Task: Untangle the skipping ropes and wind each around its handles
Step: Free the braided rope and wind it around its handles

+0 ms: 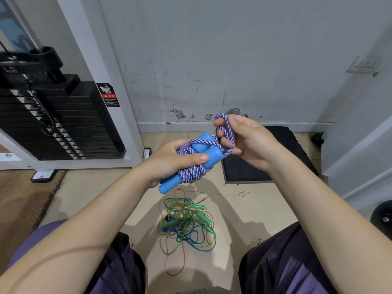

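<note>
While both forearms reach forward above the lap, the left hand [169, 160] grips two light-blue plastic handles [209, 157] side by side, its thumb lying across coils of the purple-and-white braided skipping rope [192, 174] wound round them. Just right of the handles, the right hand [244, 141] pinches a loop of that same rope between thumb and curled fingers. Below the handles, on the beige tiled floor [244, 211], lies a tangled heap of thin translucent ropes with green handles [186, 223]; their number cannot be told.
</note>
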`<state>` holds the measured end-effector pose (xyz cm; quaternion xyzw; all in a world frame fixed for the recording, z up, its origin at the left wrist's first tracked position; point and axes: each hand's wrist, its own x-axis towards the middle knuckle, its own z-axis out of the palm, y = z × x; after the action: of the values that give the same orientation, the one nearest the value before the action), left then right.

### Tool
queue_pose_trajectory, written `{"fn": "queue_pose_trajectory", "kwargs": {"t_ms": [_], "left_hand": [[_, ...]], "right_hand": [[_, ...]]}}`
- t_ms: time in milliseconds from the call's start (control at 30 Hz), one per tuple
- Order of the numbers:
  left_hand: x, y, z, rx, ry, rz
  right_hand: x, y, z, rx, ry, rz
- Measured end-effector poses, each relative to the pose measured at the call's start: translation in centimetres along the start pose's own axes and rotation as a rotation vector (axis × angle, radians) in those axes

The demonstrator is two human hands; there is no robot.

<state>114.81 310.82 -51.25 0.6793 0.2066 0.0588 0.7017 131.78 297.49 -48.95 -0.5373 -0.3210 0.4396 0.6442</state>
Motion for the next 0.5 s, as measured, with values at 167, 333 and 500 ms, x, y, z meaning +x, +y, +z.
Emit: {"fn": "queue_pose_trajectory", "kwargs": {"t_ms": [167,333,500], "left_hand": [[-0.12,0.11,0.05,-0.003,-0.028,0.005],[-0.16,-0.03,-0.04,0.004,-0.047,-0.009],[-0.29,0.10,0.03,0.000,-0.059,-0.027]], "right_hand": [[-0.02,-0.01,0.37,-0.145,0.011,-0.022],[0.11,-0.08,0.24,-0.104,0.020,-0.009],[-0.14,-0.23,0.41,-0.195,0.025,-0.017]]}}
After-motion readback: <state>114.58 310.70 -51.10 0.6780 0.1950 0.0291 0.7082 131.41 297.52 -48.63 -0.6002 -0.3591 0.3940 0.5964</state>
